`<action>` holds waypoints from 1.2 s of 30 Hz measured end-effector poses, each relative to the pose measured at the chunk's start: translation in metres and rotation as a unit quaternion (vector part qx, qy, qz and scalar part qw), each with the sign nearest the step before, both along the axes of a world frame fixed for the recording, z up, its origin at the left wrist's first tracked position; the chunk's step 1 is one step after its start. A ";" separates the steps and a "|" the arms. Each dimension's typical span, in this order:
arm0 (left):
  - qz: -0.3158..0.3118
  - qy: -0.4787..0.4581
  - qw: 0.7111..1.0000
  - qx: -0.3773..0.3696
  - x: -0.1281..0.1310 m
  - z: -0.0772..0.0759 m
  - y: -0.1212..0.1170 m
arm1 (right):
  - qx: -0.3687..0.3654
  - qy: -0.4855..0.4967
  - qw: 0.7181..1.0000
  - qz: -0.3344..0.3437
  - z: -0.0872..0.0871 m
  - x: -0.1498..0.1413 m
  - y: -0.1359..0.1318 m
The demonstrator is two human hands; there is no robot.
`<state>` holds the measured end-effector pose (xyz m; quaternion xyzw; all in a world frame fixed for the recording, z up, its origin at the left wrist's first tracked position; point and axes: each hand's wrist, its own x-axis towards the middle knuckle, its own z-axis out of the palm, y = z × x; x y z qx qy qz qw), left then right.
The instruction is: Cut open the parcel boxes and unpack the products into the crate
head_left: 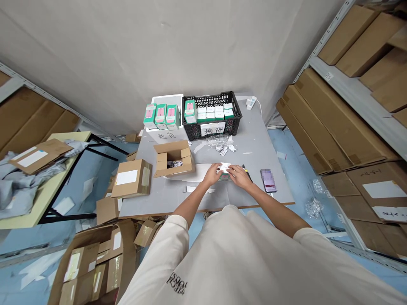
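Observation:
On the grey table [260, 148] both my hands close round a small white and green box [225, 169]. My left hand [212, 173] grips its left end, and my right hand [239, 176] grips its right end. An open cardboard box [173, 159] with something crumpled inside stands just to the left. A phone [267, 180] lies to the right of my right hand, with a dark pen-like thing [247, 173] between them.
At the back stand a black crate [212, 114] of green and white boxes and a white tray [162, 113] with three more. Crumpled wrap [222, 145] lies mid-table. Cardboard boxes [131, 178] pile at the left edge and floor. Shelves with cartons [343, 123] line the right.

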<state>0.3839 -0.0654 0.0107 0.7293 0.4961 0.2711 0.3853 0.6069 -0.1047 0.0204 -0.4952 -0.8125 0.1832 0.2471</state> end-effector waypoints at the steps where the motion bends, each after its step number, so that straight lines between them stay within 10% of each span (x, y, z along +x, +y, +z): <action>1: 0.002 0.002 1.000 -0.002 0.000 0.001 0.000 | 0.000 0.011 1.000 0.001 0.000 -0.001 0.001; 15: 0.024 0.013 1.000 0.010 0.003 0.011 0.005 | -0.061 0.180 0.978 -0.085 0.002 -0.015 0.007; 36: -0.006 0.026 1.000 0.016 -0.001 0.007 -0.002 | -0.010 -0.024 0.999 -0.021 0.006 -0.010 0.005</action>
